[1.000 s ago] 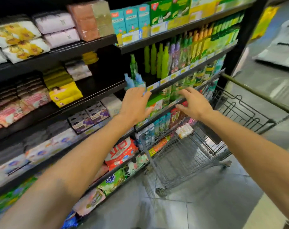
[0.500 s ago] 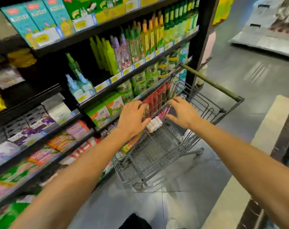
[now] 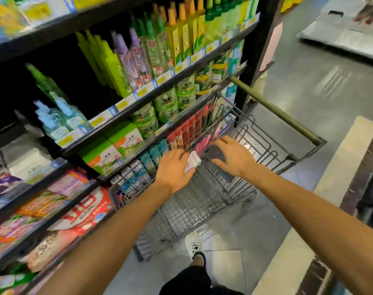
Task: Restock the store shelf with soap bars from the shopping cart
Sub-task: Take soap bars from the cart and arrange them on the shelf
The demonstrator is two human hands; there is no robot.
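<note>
A grey wire shopping cart point(image 3: 202, 205) stands against the store shelf point(image 3: 138, 99). In its upper basket lie pale pink-white soap bars point(image 3: 193, 161) and brighter pink packs point(image 3: 204, 143). My left hand point(image 3: 174, 170) reaches into the basket, and its fingers curl round the pale soap bars. My right hand point(image 3: 234, 155) hovers over the basket just right of them, fingers spread and bent, holding nothing that I can see. Much of the soap is hidden by my left hand.
Green and purple bottles point(image 3: 126, 58) fill the shelf above the cart, green boxes point(image 3: 109, 150) sit below them, and soap packs point(image 3: 68, 184) lie lower left. The cart's olive handle point(image 3: 275, 109) juts right. My shoe point(image 3: 193, 244) stands on the grey floor behind the cart.
Both hands dropped from the shelf edge down into the cart's basket. My left hand closed on the pale soap bars. The view swung right and down.
</note>
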